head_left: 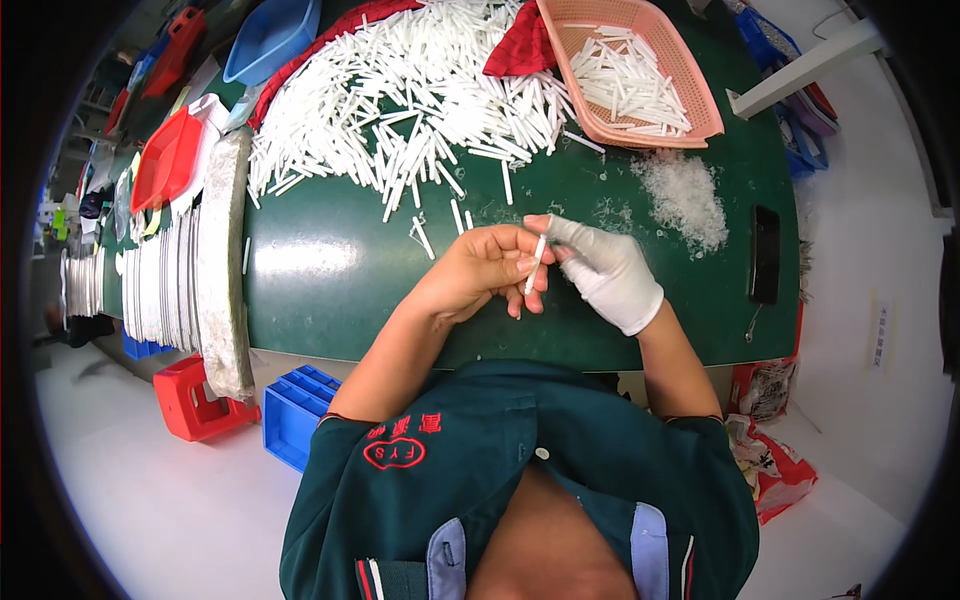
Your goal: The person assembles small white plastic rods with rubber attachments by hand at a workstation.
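Observation:
My bare left hand (485, 268) pinches a slim white plastic tube (536, 264), which stands tilted between thumb and fingers. My right hand (605, 270), in a white glove with bare fingertips showing, is closed at the tube's upper end; whether it grips the tube or a small bit there is too small to tell. Beyond both hands a large heap of like white tubes (430, 80) covers the far part of the green table (330, 320). A few loose tubes (423, 238) lie just past my left hand.
At the back right a pink basket (712, 125) holds more white tubes. Clear plastic scraps (690, 200) are piled below it, left of a black phone (764, 255). Red cloth (522, 45) lies by the heap. A red tray (165, 160) and stacked sheets (165, 280) stand left.

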Available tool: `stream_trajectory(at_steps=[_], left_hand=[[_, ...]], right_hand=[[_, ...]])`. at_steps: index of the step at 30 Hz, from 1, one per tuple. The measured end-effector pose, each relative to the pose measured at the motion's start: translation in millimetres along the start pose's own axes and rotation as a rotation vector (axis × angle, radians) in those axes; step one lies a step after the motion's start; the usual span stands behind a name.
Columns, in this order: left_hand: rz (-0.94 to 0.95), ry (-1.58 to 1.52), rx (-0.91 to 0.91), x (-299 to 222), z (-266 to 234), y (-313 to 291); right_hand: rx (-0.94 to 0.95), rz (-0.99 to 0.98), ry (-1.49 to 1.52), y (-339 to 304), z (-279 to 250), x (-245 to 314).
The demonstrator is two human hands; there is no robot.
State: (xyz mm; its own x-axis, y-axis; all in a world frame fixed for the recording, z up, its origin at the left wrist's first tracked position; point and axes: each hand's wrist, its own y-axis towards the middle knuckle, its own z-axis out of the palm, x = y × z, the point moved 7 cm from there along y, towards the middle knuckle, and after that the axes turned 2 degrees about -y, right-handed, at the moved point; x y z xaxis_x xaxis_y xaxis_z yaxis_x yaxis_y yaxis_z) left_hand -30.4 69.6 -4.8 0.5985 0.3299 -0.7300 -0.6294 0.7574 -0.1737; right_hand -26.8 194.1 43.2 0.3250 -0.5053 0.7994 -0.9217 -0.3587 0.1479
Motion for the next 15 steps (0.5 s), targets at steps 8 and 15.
stream_trajectory(at_steps=[8, 15], left_hand=[[0.041, -0.074, -0.145, -5, -16, -2], [0.039, -0.087, -0.279, -6, -21, -2]], right_hand=[[0.041, 0.311, -0.233, -1, -4, -18], [0.000, 0.291, -0.128, -5, -3, -19]])
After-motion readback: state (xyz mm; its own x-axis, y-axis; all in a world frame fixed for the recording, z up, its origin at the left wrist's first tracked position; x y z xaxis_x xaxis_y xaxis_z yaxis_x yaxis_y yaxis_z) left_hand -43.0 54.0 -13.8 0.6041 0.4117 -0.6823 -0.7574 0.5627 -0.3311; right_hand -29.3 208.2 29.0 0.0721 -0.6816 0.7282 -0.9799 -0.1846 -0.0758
